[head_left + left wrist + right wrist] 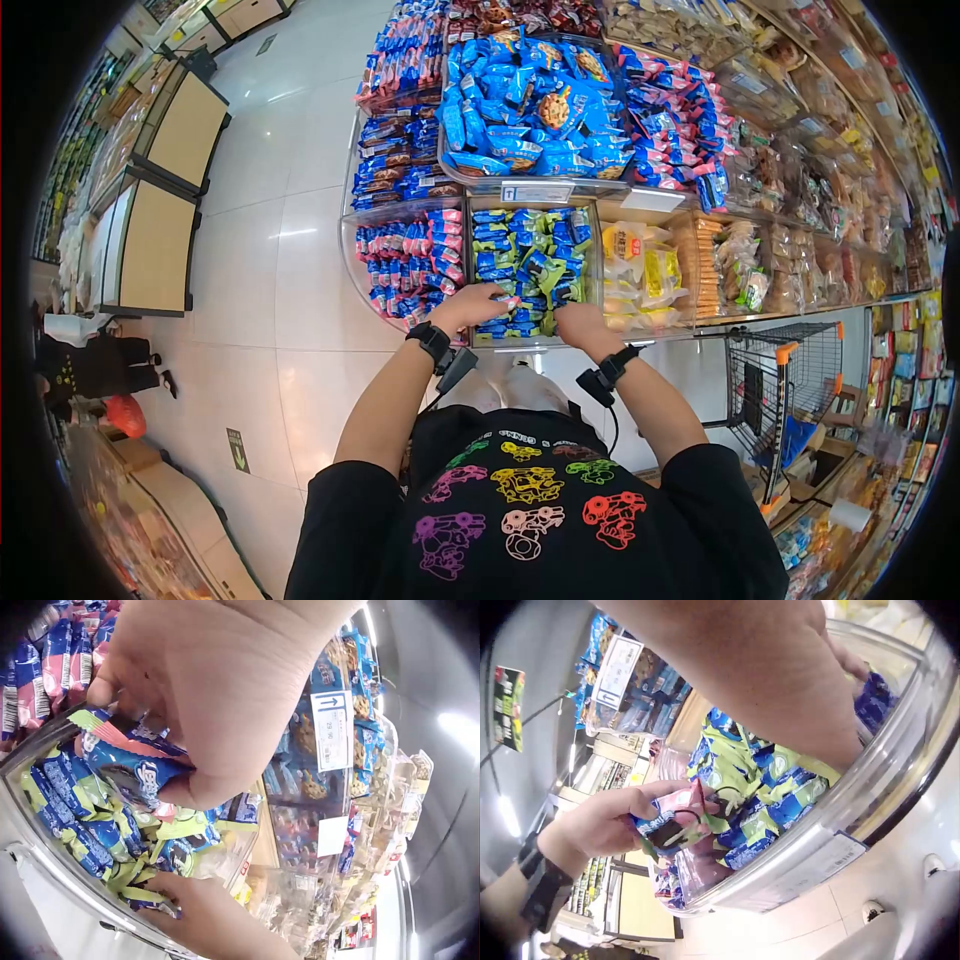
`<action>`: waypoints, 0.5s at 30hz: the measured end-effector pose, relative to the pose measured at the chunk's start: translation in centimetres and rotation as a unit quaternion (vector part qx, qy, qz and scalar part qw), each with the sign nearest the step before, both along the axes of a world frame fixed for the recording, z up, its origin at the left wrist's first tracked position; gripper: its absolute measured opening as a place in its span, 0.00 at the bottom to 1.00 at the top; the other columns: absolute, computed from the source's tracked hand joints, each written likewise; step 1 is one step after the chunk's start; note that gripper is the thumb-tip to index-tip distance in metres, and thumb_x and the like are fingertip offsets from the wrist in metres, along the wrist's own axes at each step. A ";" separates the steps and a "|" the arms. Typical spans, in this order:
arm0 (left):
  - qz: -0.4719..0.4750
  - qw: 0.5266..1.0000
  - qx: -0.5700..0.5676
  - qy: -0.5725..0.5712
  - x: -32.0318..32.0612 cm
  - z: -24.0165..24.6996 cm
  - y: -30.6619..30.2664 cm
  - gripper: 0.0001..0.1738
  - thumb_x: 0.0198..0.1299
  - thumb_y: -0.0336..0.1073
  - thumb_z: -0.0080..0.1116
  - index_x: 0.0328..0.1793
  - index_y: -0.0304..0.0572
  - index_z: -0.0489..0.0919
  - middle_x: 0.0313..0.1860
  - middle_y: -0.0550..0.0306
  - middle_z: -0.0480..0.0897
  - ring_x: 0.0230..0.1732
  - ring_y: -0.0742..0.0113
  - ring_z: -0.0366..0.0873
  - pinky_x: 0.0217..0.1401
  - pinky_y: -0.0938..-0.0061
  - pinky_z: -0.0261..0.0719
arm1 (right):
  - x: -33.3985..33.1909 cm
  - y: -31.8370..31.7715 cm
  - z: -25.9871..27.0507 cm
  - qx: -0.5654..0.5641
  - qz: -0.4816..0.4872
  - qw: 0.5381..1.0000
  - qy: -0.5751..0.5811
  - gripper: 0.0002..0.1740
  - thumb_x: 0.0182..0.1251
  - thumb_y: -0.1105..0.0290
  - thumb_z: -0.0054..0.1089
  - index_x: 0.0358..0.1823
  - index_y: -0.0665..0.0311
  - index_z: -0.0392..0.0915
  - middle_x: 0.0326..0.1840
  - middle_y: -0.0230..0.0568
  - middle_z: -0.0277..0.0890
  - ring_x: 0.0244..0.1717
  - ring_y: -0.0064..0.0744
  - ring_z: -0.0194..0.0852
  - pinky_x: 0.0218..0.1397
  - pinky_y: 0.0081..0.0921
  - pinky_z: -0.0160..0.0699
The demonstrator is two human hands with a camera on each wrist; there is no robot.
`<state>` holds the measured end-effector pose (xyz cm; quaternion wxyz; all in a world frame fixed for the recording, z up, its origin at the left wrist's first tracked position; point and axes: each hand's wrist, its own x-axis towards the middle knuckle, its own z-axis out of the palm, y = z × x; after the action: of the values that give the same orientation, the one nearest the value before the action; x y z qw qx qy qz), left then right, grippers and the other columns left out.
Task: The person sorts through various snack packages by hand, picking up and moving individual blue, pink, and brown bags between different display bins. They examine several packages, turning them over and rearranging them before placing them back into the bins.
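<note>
The black shirt (370,535) is nearest, and a camera strap (430,344) crosses each wrist. Ahead, the left hand (472,307) pinches a pink packet (135,769) between thumb and fingers, holding it just above the green packets (535,262) near the left side of their bin (60,871). The packet is tilted, its crimped end jutting clear of the grip.

The right hand (582,326) reaches down by the bin's right side, fingers curled on a green packet (154,904), which they seem to pinch at its crinkled wrapper; the fingertips are partly hidden.

These packets should be light, with slick, noisy film over something that probably crumbles if squeezed. A gentle pinch across the middle, or on the flat crimped end, looks safest; a hard grip could crush the contents, a loose one let the film slide.

Beyond the left wall lie more pink packets (400,258); behind, a raised tub holds blue bags (545,105). To the right stand yellow packs (655,270), then a cart (785,353); cabinets (178,140) line the far left aisle.
</note>
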<state>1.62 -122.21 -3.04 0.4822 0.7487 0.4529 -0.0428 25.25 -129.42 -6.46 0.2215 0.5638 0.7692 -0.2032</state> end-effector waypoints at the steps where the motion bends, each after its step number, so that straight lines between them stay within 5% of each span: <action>1: 0.047 0.997 -0.055 -0.011 -0.3 1.2 0.2 0.31 0.60 0.53 0.54 0.60 0.36 0.76 0.53 0.41 0.80 0.53 0.50 0.78 0.57 0.64 0.74 | -0.2 0.0 1.2 0.038 -0.010 0.999 0.033 0.12 0.58 0.62 0.60 0.41 0.58 0.80 0.32 0.45 0.81 0.36 0.48 0.82 0.37 0.43 0.80; 6: 0.155 0.981 -0.047 -0.111 -2.6 -1.0 1.1 0.22 0.57 0.50 0.56 0.45 0.38 0.83 0.40 0.45 0.84 0.40 0.57 0.82 0.44 0.69 0.77 | -4.9 1.3 3.2 0.096 -0.030 0.978 0.180 0.19 0.60 0.59 0.61 0.51 0.56 0.77 0.37 0.45 0.77 0.39 0.49 0.80 0.38 0.44 0.80; 11: 0.205 0.970 -0.017 -0.131 -5.0 0.0 0.1 0.20 0.56 0.48 0.58 0.41 0.38 0.84 0.37 0.47 0.84 0.39 0.57 0.81 0.44 0.67 0.76 | -8.4 1.8 -0.4 0.135 -0.034 0.955 0.263 0.23 0.56 0.66 0.65 0.54 0.60 0.72 0.47 0.51 0.71 0.48 0.53 0.75 0.46 0.44 0.78; 15: 0.092 0.990 -0.070 -0.079 -7.2 -1.4 -0.1 0.20 0.60 0.47 0.55 0.47 0.38 0.83 0.46 0.49 0.83 0.50 0.59 0.80 0.54 0.70 0.74 | -8.3 1.4 -0.5 0.140 -0.113 0.915 0.362 0.25 0.48 0.75 0.68 0.50 0.64 0.70 0.47 0.53 0.69 0.49 0.55 0.72 0.52 0.41 0.75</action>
<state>-5.54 -122.27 -4.48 0.5696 0.6690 0.4766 0.0296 16.95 -127.97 -6.98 -0.1778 0.5598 0.7486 -0.3077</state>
